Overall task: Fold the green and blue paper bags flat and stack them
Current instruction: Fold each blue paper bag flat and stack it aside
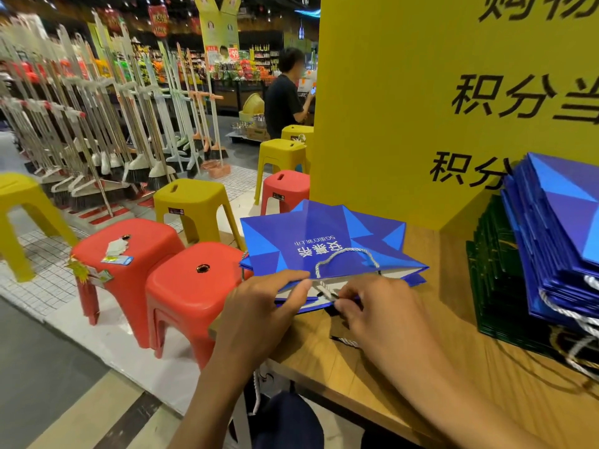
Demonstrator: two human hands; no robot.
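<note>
Blue paper bag [324, 251], one, lay near-flat on worktop [421, 367], at 12 o'clock of both hands. Left hand [259, 306] gripped its open rim, fingers over the top. Right hand [379, 306] pinched its cord handle [324, 289]. One stack at 3 o'clock: blue bags [557, 238] over green bags [492, 270].

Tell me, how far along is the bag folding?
Done: flat blue bags piled atop green bags at the right. In hand: one blue bag, nearly flat, left hand holding its rim, right hand pinching its cord. Left: flatten and stack it.
</note>
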